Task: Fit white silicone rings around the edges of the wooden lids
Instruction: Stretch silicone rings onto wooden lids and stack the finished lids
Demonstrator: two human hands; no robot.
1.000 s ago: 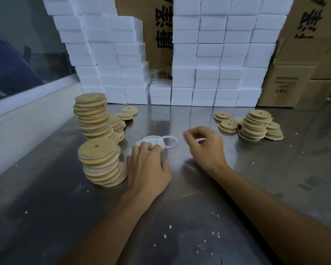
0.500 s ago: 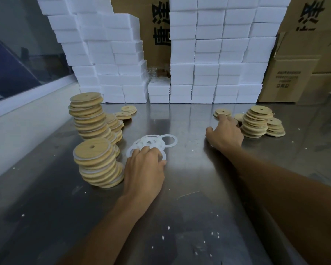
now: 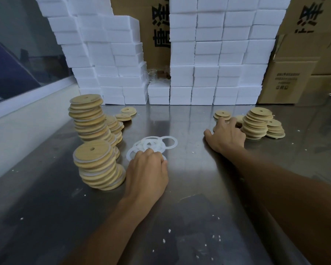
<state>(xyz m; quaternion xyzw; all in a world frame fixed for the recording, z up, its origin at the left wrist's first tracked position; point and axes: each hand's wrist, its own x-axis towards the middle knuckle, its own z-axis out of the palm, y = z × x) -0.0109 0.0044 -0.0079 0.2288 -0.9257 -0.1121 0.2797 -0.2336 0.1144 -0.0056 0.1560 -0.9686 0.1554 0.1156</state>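
Note:
A loose pile of white silicone rings lies on the steel table at the centre. My left hand rests on the pile's near edge, its curled fingertips down on a ring. On the right stand low stacks of bare wooden lids. My right hand reaches over the nearest low stack, fingers curled over a lid and thumb spread on the table. On the left stand tall stacks of lids with white rings round their edges.
White foam boxes are stacked along the back, with cardboard cartons behind them and at the right. Two fitted lids lie behind the left stacks. A pale ledge runs along the table's left edge. White crumbs dot the near table.
My right hand has moved from beside the ring pile out to the bare lids on the right and come down on them. My left hand has stayed on the rings, its fingers curling more.

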